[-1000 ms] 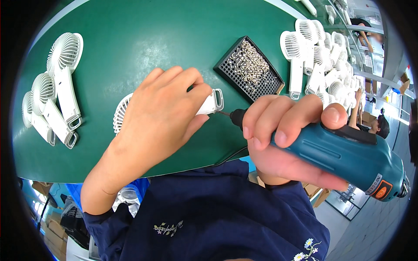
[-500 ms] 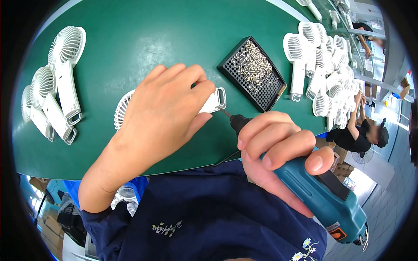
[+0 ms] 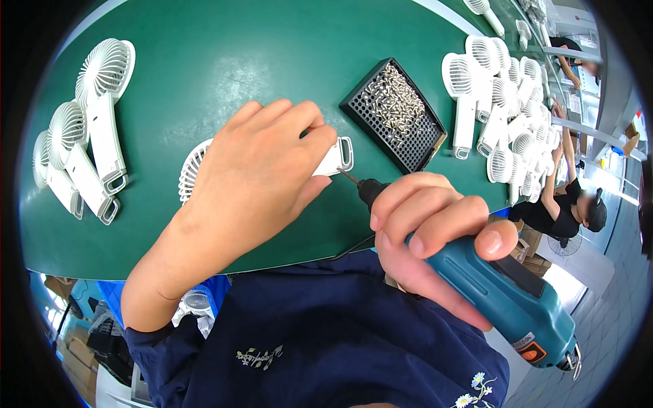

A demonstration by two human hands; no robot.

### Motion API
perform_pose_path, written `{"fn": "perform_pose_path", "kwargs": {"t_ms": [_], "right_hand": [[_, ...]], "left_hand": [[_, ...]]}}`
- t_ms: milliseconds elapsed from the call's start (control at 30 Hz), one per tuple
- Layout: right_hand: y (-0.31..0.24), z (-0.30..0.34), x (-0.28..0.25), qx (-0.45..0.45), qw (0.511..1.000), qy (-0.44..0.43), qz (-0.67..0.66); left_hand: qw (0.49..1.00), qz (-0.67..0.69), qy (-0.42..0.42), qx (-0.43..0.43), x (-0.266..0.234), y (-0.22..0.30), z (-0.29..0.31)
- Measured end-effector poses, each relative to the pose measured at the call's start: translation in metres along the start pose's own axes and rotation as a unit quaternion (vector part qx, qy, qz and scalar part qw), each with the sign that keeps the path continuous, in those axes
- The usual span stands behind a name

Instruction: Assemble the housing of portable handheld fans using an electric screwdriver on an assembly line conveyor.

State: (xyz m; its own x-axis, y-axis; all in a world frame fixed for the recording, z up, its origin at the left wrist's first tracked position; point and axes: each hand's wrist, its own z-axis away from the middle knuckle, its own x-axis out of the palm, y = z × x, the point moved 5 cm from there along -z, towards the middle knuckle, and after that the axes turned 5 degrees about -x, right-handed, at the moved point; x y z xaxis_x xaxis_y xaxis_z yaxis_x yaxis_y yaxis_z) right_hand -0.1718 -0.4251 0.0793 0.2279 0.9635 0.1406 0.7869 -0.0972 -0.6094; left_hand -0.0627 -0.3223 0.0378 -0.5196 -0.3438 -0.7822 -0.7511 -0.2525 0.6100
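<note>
My left hand (image 3: pixel 265 153) is closed over a white handheld fan (image 3: pixel 329 163) lying on the green table, covering most of it. Part of its slatted head shows left of my wrist, and its handle end with a loop sticks out to the right. In my right hand (image 3: pixel 435 231) is a teal electric screwdriver (image 3: pixel 500 289), fingers wrapped round its body. The thin bit (image 3: pixel 347 175) points up and left, its tip at the side of the fan's handle end. The fan's contact with the bit is too small to make out fully.
A black perforated tray (image 3: pixel 425 151) with many small metal screws (image 3: pixel 398 102) lies beyond my right hand. Several white fans (image 3: pixel 102 129) lie at the left; a pile of more fans (image 3: pixel 503 102) is at the right. A co-worker (image 3: pixel 561 211) reaches toward that pile.
The screwdriver's rear end has swung slightly up and to the right, with my right hand shifting a little. My left hand and the fan stay put. The co-worker's arms have moved.
</note>
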Motion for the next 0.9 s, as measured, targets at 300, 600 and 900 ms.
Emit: {"fn": "perform_pose_path", "kwargs": {"t_ms": [300, 600, 900], "right_hand": [[0.012, -0.014, -0.003, 0.12, 0.992, 0.009, -0.048], [-0.022, -0.02, -0.025, 0.023, 0.978, 0.175, -0.106], [-0.039, 0.023, -0.05, 0.065, 0.948, 0.305, -0.066]], "left_hand": [[1.0, -0.003, -0.001, 0.007, 0.0, -0.001, -0.001], [0.997, -0.062, -0.045, 0.017, -0.006, 0.005, 0.001], [0.949, -0.28, 0.129, 0.06, -0.075, -0.074, -0.16]]}}
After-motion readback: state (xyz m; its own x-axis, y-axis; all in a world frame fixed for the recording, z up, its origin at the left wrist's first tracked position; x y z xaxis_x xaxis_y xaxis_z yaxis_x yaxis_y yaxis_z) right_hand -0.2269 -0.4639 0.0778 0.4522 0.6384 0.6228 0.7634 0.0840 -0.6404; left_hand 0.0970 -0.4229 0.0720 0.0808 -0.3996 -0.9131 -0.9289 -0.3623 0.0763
